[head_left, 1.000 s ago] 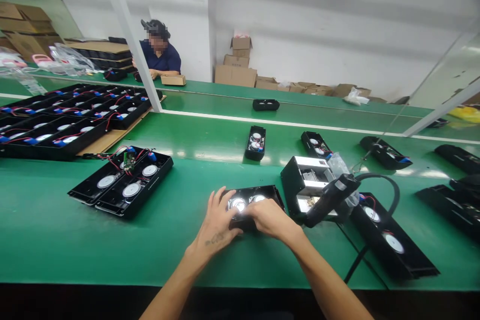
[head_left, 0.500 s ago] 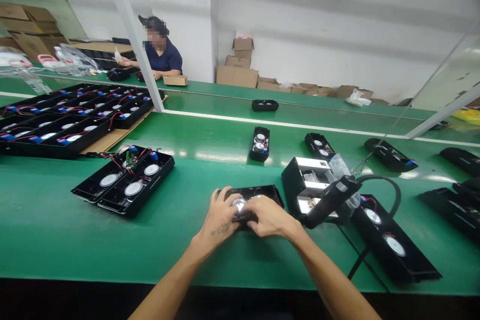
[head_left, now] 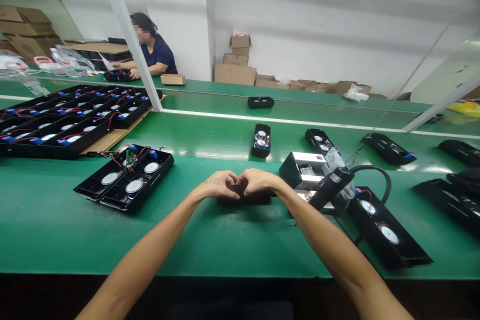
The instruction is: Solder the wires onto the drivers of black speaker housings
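Black housing [head_left: 243, 200] clasped under left hand [head_left: 214, 187] and right hand [head_left: 258, 182], both closed on it, toward front edge of surface [head_left: 56, 230]; likely best: press evenly, keep flat.

The left hand [head_left: 215, 187] and right hand [head_left: 259, 182] cover the black case [head_left: 243, 201] near the front edge of the tabletop [head_left: 56, 230]; only its dark near side shows, and the fingertips are hidden. At the right edge another case [head_left: 461, 151] is cut off by the frame
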### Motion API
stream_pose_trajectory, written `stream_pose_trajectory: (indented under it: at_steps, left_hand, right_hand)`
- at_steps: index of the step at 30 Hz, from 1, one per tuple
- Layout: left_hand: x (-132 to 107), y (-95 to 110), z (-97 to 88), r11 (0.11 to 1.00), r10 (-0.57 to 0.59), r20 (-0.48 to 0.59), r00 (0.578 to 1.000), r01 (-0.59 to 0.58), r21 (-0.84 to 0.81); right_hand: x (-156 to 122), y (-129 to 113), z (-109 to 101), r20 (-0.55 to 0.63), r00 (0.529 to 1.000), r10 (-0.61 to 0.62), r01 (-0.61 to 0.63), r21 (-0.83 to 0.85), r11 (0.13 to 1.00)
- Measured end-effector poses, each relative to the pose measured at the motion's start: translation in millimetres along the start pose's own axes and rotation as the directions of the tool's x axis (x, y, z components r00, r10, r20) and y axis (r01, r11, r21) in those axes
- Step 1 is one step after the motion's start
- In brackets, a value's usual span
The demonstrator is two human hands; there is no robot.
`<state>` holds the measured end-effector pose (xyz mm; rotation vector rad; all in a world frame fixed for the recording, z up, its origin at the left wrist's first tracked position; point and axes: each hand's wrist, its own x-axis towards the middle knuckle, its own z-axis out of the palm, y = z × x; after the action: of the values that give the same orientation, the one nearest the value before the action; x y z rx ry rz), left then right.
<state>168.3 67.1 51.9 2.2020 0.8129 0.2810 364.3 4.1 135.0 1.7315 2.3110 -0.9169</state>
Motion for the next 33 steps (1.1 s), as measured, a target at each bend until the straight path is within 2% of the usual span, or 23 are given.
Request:
stream_pose_trajectory:
  at_steps: [5,17,25,33]
  left_hand:
    - [9,-4,-4.7,0.998,-0.051,0.058,0.997,0.053,-0.021]
    - [8,1,-4.4,0.996,-0.055,0.097,0.994,0.062,-0.069]
    - [7,4,-6.3,0.990,-0.052,0.111,0.992,0.066,-0.126]
    - [6,4,-7.2,0.987,-0.053,0.117,0.992,0.070,-0.142]
  right_hand:
    - [15,6,-9,0.066,0.998,-0.015,0.010,0.079,0.997]
    - [27,23,3,0.070,0.996,-0.064,0.046,0.226,0.973]
    - [16,21,8,-0.043,0.997,-0.069,0.075,0.160,0.984]
    - [17,15,13,-0.075,0.996,-0.039,0.050,0.149,0.988]
